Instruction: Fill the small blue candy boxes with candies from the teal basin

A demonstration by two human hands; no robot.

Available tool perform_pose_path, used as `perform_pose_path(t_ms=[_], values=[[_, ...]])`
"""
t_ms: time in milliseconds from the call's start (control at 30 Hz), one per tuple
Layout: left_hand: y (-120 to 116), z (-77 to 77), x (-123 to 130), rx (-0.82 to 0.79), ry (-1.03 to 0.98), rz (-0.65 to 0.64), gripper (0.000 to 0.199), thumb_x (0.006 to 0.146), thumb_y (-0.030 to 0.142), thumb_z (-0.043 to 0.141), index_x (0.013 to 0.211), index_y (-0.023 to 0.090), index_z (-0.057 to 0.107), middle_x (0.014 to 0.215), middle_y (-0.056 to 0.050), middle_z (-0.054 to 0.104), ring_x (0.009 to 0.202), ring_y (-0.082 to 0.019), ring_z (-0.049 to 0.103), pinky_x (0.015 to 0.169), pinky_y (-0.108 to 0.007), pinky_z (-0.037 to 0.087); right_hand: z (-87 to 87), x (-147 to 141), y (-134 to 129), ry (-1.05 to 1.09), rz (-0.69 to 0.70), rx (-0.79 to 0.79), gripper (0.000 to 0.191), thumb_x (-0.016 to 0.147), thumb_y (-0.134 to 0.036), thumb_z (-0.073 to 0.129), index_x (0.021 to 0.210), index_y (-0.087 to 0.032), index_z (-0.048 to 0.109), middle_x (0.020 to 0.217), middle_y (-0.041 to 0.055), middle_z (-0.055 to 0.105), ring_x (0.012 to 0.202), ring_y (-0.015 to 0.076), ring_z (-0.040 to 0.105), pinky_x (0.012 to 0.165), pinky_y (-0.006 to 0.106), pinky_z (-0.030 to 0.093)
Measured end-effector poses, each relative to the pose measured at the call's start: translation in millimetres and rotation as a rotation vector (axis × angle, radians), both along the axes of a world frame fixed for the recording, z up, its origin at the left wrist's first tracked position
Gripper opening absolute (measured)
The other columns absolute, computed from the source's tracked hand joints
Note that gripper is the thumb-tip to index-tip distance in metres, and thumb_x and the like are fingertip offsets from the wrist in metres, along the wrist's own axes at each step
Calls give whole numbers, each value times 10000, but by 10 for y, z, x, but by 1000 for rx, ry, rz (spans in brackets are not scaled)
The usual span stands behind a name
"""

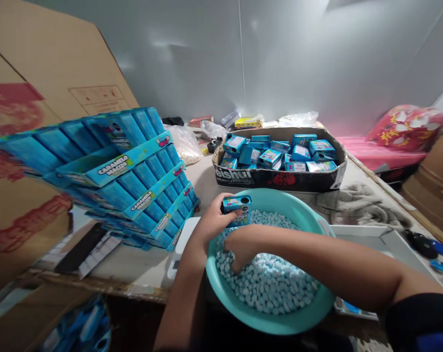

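Note:
My left hand (pixel 214 217) is wrapped round a small blue box (pixel 237 210) with a dark round opening at its top, held over the left rim of a teal basin (pixel 268 326). Pale blue and white candies (pixel 280 288) fill much of the basin. My right hand (pixel 243 247) reaches in from the right, with its fingers down among the candies just below the box; the fingertips are partly buried, and what they hold is hidden. Behind the basin, a black carton (pixel 280 180) holds several small blue boxes (pixel 270 158).
Stacked trays of blue boxes (pixel 133 183) rise at the left before a large cardboard box (pixel 49 63). A white scale (pixel 186 237) sits left of the basin. At right are a grey cloth (pixel 360 205) and a white tray (pixel 368 232). More blue boxes (pixel 82 327) lie below the table edge.

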State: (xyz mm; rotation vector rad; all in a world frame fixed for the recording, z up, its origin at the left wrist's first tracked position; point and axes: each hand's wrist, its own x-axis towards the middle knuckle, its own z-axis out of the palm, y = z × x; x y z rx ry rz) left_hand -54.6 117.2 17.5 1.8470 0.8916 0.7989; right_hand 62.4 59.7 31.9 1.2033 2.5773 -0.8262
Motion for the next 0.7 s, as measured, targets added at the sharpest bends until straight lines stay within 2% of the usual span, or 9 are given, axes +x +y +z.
perform_pose_path(t_ms=[67, 167, 267, 367, 533, 700], values=[[-9, 7, -1, 23, -5, 7, 402, 725, 335, 805, 1091, 241, 668, 1025, -61, 750, 957, -276, 722, 809, -389, 604, 79, 94, 30, -10, 1, -66, 348, 621, -335, 813, 932, -178, 794, 758, 56, 749, 728, 273, 706, 677, 354, 552], [-13, 10, -7, 53, -3, 16, 398, 728, 297, 798, 1106, 256, 680, 1063, -67, 754, 985, -283, 720, 839, -393, 596, 226, 278, 66, 107, -76, -191, 215, 720, -313, 730, 904, -203, 749, 629, -28, 674, 582, 188, 664, 560, 274, 520], [-9, 11, -12, 69, -22, 19, 395, 723, 307, 802, 1097, 246, 693, 1098, -76, 749, 1026, -295, 710, 871, -394, 587, 386, 481, 90, 254, -130, -234, 206, 797, -321, 656, 947, -187, 705, 665, -40, 657, 539, 127, 629, 510, 217, 494], [5, 6, -13, 85, -47, 16, 430, 673, 323, 835, 1071, 229, 701, 1061, -79, 754, 979, -298, 713, 832, -390, 593, 499, 668, 113, 465, -221, -244, 217, 781, -326, 665, 925, -165, 677, 704, -22, 647, 560, 118, 612, 501, 206, 480], [43, -38, -21, 10, -74, -42, 415, 708, 353, 802, 1075, 215, 670, 1015, -60, 745, 950, -280, 714, 796, -363, 587, 510, 788, 125, 873, -403, -183, 126, 776, -282, 600, 850, -181, 599, 628, -42, 573, 495, 92, 517, 442, 182, 367], [44, -58, -41, 42, 29, -109, 461, 756, 362, 789, 1159, 198, 637, 1071, -64, 730, 1003, -271, 690, 855, -366, 558, 396, 601, 158, 1258, -640, -117, 100, 797, -282, 564, 848, -214, 512, 601, -55, 509, 476, 93, 496, 402, 174, 286]])
